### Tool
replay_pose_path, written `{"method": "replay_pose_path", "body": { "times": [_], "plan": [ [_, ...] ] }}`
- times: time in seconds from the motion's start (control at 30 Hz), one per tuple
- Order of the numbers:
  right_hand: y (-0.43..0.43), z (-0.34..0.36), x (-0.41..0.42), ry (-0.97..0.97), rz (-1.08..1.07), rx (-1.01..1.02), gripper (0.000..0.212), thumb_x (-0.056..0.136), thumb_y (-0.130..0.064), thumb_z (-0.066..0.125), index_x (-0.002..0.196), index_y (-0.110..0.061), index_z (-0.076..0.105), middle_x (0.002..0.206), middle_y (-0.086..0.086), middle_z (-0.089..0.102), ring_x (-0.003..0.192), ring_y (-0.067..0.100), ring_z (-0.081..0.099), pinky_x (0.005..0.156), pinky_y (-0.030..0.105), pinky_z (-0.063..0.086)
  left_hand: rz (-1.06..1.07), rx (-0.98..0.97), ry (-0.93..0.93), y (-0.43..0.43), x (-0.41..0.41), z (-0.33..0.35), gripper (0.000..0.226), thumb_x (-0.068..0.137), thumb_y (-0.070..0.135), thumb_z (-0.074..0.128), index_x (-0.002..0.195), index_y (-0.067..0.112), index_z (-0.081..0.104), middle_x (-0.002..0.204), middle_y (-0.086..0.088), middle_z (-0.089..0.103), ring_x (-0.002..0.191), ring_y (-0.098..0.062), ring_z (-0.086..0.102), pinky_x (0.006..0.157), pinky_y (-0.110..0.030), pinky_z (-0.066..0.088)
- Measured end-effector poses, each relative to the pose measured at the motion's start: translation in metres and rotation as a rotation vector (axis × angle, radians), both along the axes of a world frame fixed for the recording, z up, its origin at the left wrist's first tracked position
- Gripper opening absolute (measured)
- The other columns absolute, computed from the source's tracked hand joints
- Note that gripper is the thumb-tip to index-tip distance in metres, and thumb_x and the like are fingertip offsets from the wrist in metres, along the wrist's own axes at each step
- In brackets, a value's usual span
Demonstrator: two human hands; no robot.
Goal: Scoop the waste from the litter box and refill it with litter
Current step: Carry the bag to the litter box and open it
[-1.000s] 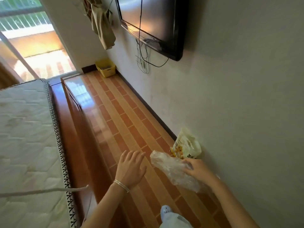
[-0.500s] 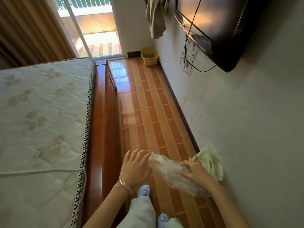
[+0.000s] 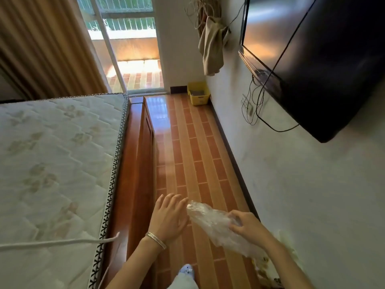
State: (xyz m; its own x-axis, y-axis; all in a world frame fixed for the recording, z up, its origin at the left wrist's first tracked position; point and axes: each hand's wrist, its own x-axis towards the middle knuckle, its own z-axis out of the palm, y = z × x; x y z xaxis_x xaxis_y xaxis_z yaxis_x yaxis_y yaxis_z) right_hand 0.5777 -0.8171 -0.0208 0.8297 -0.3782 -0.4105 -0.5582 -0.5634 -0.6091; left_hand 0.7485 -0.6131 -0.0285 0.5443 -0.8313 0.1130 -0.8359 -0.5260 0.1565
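Risk comes first: one crumpled clear plastic bag (image 3: pixel 216 225) is pinched near its middle in the grip of the right hand (image 3: pixel 246 226), and such thin film could slip, or tear if pulled hard; the left hand (image 3: pixel 168 215) is spread wide and holds nothing, its fingertips just beside the bag's free end; one yellow litter box (image 3: pixel 199 93) sits well apart at the far corner of the tiled floor (image 3: pixel 193 155) against the wall, so waste is not yet scooped; one printed bag (image 3: pixel 270 270), likely litter, lies by the wall below the right arm, easy to kick over; two hands, one mattress (image 3: pixel 54 155), one television (image 3: pixel 325 59).
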Motion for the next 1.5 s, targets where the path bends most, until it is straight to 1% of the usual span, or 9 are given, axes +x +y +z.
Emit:
{"method": "replay_pose_path", "body": {
  "times": [0.17, 0.37, 0.5, 0.57, 0.7, 0.83, 1.07, 1.3, 1.5],
  "plan": [
    [-0.025, 0.019, 0.089, -0.103, -0.01, -0.023, 0.021, 0.089, -0.032, 0.057, 0.109, -0.028, 0.059, 0.097, -0.009, 0.066, 0.087, 0.003, 0.06, 0.077, 0.021, 0.05, 0.0, -0.018, -0.014, -0.019, 0.078, 0.012, 0.047, 0.081, 0.049, 0.042, 0.121, 0.026, 0.057, 0.119, 0.005, 0.06, 0.112, -0.02, 0.055, 0.101, -0.04, 0.027],
    [-0.037, 0.008, 0.142, -0.099, -0.037, 0.051, 0.022, 0.089, -0.033, 0.058, 0.11, -0.029, 0.059, 0.099, -0.014, 0.065, 0.09, -0.001, 0.06, 0.076, 0.017, 0.05, 0.079, -0.036, -0.018, -0.034, 0.15, 0.016, 0.049, 0.082, 0.05, 0.04, 0.121, 0.025, 0.058, 0.121, 0.004, 0.06, 0.112, -0.019, 0.056, 0.099, -0.042, 0.04],
    [-0.048, -0.001, 0.174, -0.068, -0.015, 0.087, 0.02, 0.089, -0.032, 0.059, 0.108, -0.027, 0.06, 0.098, -0.011, 0.065, 0.088, -0.001, 0.059, 0.07, 0.012, 0.046, 0.08, -0.014, 0.004, -0.045, 0.182, 0.002, 0.05, 0.082, 0.05, 0.04, 0.121, 0.025, 0.059, 0.121, 0.003, 0.06, 0.113, -0.02, 0.055, 0.101, -0.038, 0.027],
    [-0.059, -0.003, 0.198, -0.053, 0.0, 0.104, 0.021, 0.089, -0.033, 0.058, 0.109, -0.027, 0.06, 0.099, -0.009, 0.065, 0.088, 0.0, 0.059, 0.069, 0.012, 0.045, 0.093, -0.017, 0.013, -0.055, 0.199, -0.007, 0.051, 0.081, 0.05, 0.041, 0.12, 0.025, 0.059, 0.121, 0.003, 0.06, 0.112, -0.02, 0.056, 0.101, -0.038, 0.027],
    [-0.094, -0.008, 0.253, -0.053, 0.006, 0.139, 0.026, 0.089, -0.033, 0.058, 0.115, -0.028, 0.058, 0.107, -0.01, 0.063, 0.096, 0.001, 0.058, 0.078, 0.015, 0.045, 0.117, 0.001, 0.034, -0.085, 0.243, -0.018, 0.05, 0.082, 0.052, 0.041, 0.12, 0.026, 0.059, 0.12, 0.004, 0.06, 0.112, -0.019, 0.055, 0.1, -0.038, 0.026],
    [-0.143, -0.007, 0.31, -0.059, 0.01, 0.137, 0.023, 0.088, -0.031, 0.059, 0.111, -0.028, 0.058, 0.104, -0.009, 0.063, 0.093, 0.001, 0.058, 0.073, 0.015, 0.045, 0.138, 0.008, 0.049, -0.13, 0.296, -0.014, 0.051, 0.083, 0.053, 0.04, 0.123, 0.027, 0.056, 0.121, 0.005, 0.059, 0.114, -0.018, 0.053, 0.101, -0.037, 0.025],
    [-0.237, 0.01, 0.421, -0.083, 0.04, 0.088, 0.024, 0.088, -0.031, 0.059, 0.113, -0.028, 0.058, 0.106, -0.009, 0.063, 0.096, 0.004, 0.059, 0.083, 0.023, 0.05, 0.146, -0.059, 0.028, -0.231, 0.398, 0.01, 0.048, 0.083, 0.05, 0.04, 0.123, 0.027, 0.053, 0.121, 0.003, 0.06, 0.112, -0.02, 0.056, 0.096, -0.045, 0.044],
    [-0.286, 0.013, 0.507, -0.096, 0.049, 0.108, 0.03, 0.088, -0.032, 0.06, 0.117, -0.025, 0.058, 0.109, -0.007, 0.063, 0.099, 0.006, 0.059, 0.088, 0.027, 0.051, 0.128, -0.06, -0.02, -0.273, 0.477, 0.011, 0.051, 0.082, 0.05, 0.041, 0.126, 0.027, 0.048, 0.122, 0.002, 0.059, 0.113, -0.021, 0.054, 0.097, -0.045, 0.042],
    [-0.31, -0.001, 0.583, -0.047, 0.043, 0.107, 0.029, 0.088, -0.031, 0.06, 0.117, -0.025, 0.058, 0.108, -0.005, 0.063, 0.098, 0.008, 0.059, 0.086, 0.025, 0.051, 0.101, 0.0, 0.008, -0.303, 0.558, -0.001, 0.052, 0.081, 0.05, 0.038, 0.124, 0.025, 0.054, 0.122, 0.001, 0.059, 0.114, -0.022, 0.055, 0.097, -0.046, 0.044]
  ]
}}
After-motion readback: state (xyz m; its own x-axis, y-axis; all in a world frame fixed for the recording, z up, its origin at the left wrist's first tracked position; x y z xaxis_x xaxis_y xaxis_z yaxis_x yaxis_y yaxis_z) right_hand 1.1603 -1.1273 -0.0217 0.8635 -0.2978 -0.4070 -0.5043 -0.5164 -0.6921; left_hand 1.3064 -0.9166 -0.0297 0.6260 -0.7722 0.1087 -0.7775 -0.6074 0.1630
